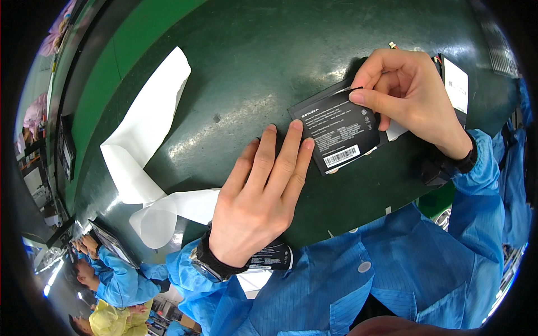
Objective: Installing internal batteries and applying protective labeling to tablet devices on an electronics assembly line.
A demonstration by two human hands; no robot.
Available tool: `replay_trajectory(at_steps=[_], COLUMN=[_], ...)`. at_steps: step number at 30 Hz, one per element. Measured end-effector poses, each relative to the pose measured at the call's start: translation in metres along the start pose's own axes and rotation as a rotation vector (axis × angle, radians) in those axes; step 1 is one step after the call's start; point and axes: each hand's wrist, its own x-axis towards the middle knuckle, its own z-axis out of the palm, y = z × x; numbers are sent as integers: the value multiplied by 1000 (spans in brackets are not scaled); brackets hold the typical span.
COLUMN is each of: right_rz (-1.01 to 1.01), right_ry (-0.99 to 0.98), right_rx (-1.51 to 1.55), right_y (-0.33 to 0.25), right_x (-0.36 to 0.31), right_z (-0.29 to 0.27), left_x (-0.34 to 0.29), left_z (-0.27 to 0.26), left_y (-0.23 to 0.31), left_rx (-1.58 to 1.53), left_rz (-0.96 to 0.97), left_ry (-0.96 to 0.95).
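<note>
A black printed label (339, 126) with a white barcode patch lies over a flat black battery pack, whose dark edge (319, 96) shows along the far side. My right hand (412, 92) pinches the label's far right corner between thumb and forefinger, and that corner is slightly lifted. My left hand (258, 187) lies flat with its fingers stretched out, fingertips at the label's left edge. Below my left wrist, part of another black label (273, 257) shows near the table's front edge.
A long white paper strip (148, 117) lies curled on the dark green table (241, 61) to the left. Beyond my right hand is a pack with a white label (455, 84) and a small connector (392, 45). A co-worker in blue (120, 280) sits at lower left.
</note>
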Motion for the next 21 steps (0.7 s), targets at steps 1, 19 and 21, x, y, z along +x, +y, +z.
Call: replay_trajectory(at_steps=[1,19,21], right_rz=[-1,70,36], right_ry=[0,7,34], right_rx=[1,-28,-51], right_y=[0,-11,-7], right_x=[0,-3,-3], right_z=[0,-1,-1], left_x=[0,1,0], left_z=[-1,2,1], left_y=[0,-3,-2], left_rx=[20,-49,-50], left_rz=[1,4,3], left_ry=[-15,10,8])
